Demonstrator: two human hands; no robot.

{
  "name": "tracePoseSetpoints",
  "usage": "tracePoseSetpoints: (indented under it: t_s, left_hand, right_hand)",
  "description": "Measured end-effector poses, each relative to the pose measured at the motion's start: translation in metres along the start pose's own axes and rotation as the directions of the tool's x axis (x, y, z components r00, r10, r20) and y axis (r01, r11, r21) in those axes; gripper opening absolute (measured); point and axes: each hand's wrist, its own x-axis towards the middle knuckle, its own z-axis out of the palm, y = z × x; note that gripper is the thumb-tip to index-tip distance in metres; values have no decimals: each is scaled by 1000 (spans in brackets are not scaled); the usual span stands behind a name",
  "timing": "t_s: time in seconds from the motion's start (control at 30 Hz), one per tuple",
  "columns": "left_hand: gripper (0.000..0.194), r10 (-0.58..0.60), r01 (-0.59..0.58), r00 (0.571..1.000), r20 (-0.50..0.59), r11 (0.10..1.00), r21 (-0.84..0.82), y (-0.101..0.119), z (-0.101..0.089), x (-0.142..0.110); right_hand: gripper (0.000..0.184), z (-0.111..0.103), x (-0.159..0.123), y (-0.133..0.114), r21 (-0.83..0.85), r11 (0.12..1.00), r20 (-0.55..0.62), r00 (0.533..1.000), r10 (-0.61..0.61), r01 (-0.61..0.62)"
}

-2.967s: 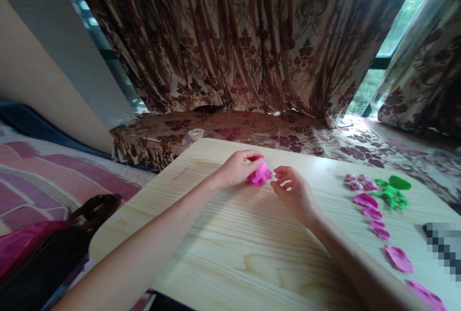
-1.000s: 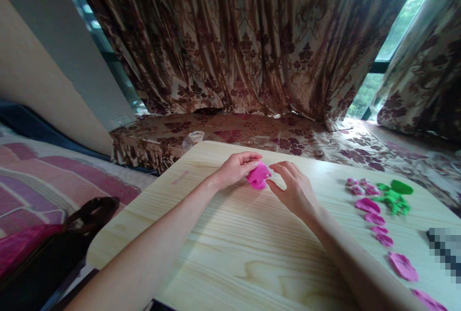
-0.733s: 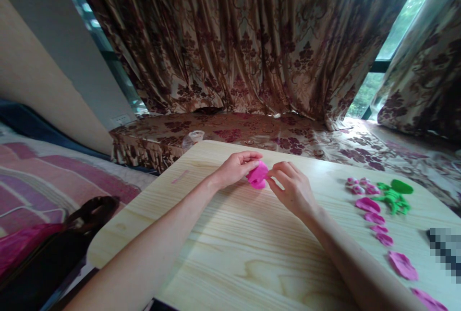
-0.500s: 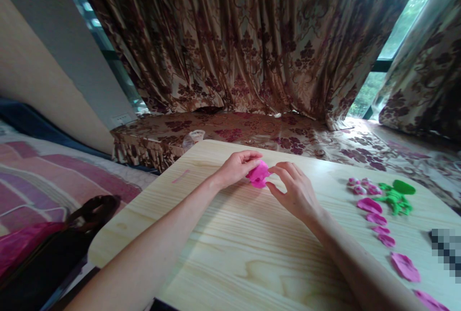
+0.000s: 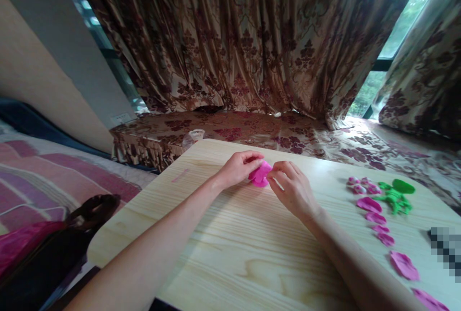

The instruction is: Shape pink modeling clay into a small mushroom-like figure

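Note:
A bright pink flower-like piece of soft modelling clay [image 5: 260,176] is held just above the table, ruffled along its edge. My left hand [image 5: 239,169] grips it from the left, thumb and fingers closed on its upper part. From the right, my right hand [image 5: 290,183] pinches its right edge between thumb and forefinger. The fingertips cover part of the clay, so its back is hidden.
On the table's [image 5: 230,248] right lie pink clay petals [image 5: 369,204], small pink-and-white balls [image 5: 358,188] and green clay pieces [image 5: 395,200]. A clear plastic cup [image 5: 194,137] stands behind the far left edge. A bag [image 5: 46,253] is at the left.
My right hand was apart from the clay three seconds ago, then pinched and loosened at its edge, and now pinches it again. The clay has turned slightly; my left hand stays on it.

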Motion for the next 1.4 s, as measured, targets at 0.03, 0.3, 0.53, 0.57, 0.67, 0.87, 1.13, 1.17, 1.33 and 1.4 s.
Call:
tracePoseSetpoints:
  t_s: [0.03, 0.3, 0.53, 0.57, 0.67, 0.87, 1.13, 1.17, 1.33, 1.4]
  left_hand:
    - [29, 2, -2, 1000, 4, 1000, 6, 1, 0, 0]
    - [30, 19, -19, 1000, -15, 999, 39, -1, 1, 2]
    - [30, 19, -18, 1000, -14, 998, 64, 0, 4, 3]
    - [30, 18, -17, 1000, -10, 998, 68, 1, 4, 2]
    - [29, 10, -10, 1000, -1, 996, 84, 4, 3, 1]
    - [28, 10, -13, 1000, 21, 993, 114, 6, 8, 5]
    - [25, 33, -38, 999, 26, 979, 199, 15, 18, 11]
    - [25, 37, -39, 999, 16, 978, 207, 15, 19, 10]
    - [26, 46, -39, 999, -29, 974, 223, 11, 21, 8]
    - [27, 47, -40, 999, -28, 975, 220, 12, 20, 6]
  right_hand:
    - [10, 0, -1, 0, 0, 1000, 0, 1000, 4, -4]
    - [25, 0, -6, 1, -9, 1000, 7, 1000, 27, -26]
    - [12, 2, -5, 2, -13, 1000, 9, 1000, 7, -6]
    - [11, 2, -5, 2, -12, 1000, 8, 1000, 7, -6]
    - [11, 0, -6, 3, -7, 1000, 4, 1000, 15, -15]
    - [29, -4, -10, 5, -2, 999, -1, 999, 40, -40]
    - [17, -4, -12, 7, -18, 999, -15, 1000, 28, -28]
    - [16, -3, -12, 7, -20, 999, -18, 1000, 26, -26]
    - [12, -3, -12, 8, -24, 1000, -24, 1000, 17, -18]
    - [11, -3, -12, 8, -25, 999, -27, 999, 19, -20]
